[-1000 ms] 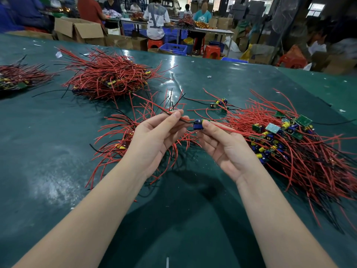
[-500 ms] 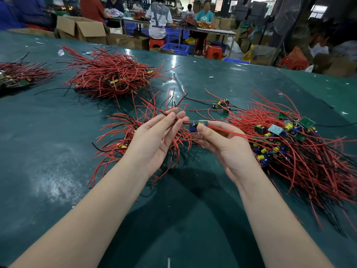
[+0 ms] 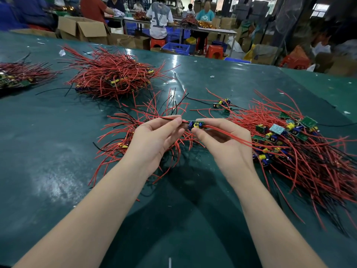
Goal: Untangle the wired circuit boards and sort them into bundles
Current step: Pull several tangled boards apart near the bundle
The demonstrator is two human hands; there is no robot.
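Observation:
Between my hands I hold one small circuit board (image 3: pixel 195 125) with blue and yellow parts. My right hand (image 3: pixel 225 144) pinches the board between thumb and fingers, and its red wires trail off to the right. My left hand (image 3: pixel 154 140) pinches the red and black wires (image 3: pixel 166 118) that leave the board on the left. Under my left hand lies a loose bundle of red-wired boards (image 3: pixel 123 136). A big tangled pile of boards and red wires (image 3: pixel 301 149) spreads out at the right.
A large heap of red-wired boards (image 3: pixel 114 74) lies at the back left of the green table (image 3: pixel 48 161), with another heap (image 3: pixel 17 74) at the far left edge. A few loose boards (image 3: pixel 222 103) lie behind my hands. People work at tables beyond.
My right hand has turned the board so its blue and yellow parts face up. Both hands have stayed close together above the bundle.

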